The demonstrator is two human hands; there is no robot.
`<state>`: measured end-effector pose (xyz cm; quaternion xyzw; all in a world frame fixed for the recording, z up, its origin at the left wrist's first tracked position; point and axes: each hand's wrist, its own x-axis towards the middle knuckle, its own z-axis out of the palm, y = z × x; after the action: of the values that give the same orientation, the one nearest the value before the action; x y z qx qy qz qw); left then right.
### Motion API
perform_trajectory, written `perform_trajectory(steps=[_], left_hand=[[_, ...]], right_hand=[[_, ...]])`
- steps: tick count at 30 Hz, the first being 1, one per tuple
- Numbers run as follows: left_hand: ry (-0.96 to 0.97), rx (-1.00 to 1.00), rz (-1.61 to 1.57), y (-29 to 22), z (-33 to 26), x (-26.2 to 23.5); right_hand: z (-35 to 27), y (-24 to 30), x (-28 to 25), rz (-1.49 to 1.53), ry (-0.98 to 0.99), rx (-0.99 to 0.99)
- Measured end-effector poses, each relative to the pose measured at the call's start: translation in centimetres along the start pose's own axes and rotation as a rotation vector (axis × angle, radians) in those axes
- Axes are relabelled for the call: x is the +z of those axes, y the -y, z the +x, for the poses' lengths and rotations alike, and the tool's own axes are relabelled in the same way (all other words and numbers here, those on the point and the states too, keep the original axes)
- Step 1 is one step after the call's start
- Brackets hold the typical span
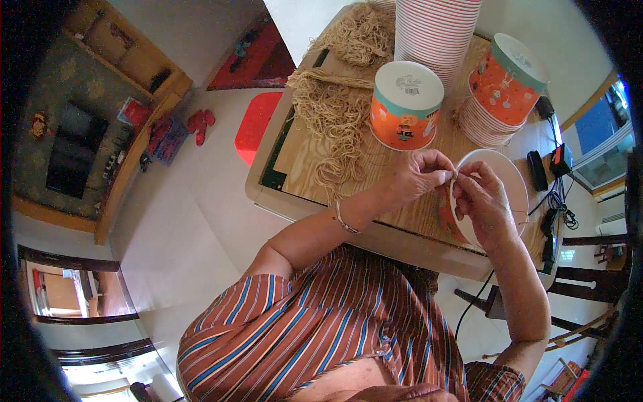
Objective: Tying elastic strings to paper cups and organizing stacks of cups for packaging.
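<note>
A large orange paper bucket point(510, 179) with a white inside stands tilted near the table's front right, its mouth toward me. At its left rim my left hand point(423, 175) pinches a short bit of tan twine point(455, 173). My right hand point(483, 201) reaches over the mouth with thumb and forefinger closed on the same twine, close to the left fingertips. A loose tangle of tan twine point(338, 134) lies to the left. Just beyond my left hand sits an upside-down orange and teal bucket point(406, 100).
A tall stack of white-and-red-rimmed buckets point(435, 30) rises at the back. More stacked orange buckets point(506, 87) stand at the right, beside black adapters and cables point(559, 161). A red stool point(258, 127) is left of the wooden table point(288, 151); a dark chair point(596, 285) stands right.
</note>
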<state>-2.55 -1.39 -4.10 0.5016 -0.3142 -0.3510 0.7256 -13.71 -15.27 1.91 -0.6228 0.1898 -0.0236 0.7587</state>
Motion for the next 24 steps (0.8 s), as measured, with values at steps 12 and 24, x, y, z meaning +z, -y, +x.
perform_trajectory(steps=[12, 24], left_hand=[[0.024, -0.016, -0.054, -0.5, -0.1, 0.0], [-0.012, 0.042, 0.224, -0.7, 0.0, 0.1]], right_hand=[[0.0, -0.4, 0.1, -0.351, -0.088, -0.185], [-0.5, -0.3, 0.4, -0.966, -0.174, -0.571]])
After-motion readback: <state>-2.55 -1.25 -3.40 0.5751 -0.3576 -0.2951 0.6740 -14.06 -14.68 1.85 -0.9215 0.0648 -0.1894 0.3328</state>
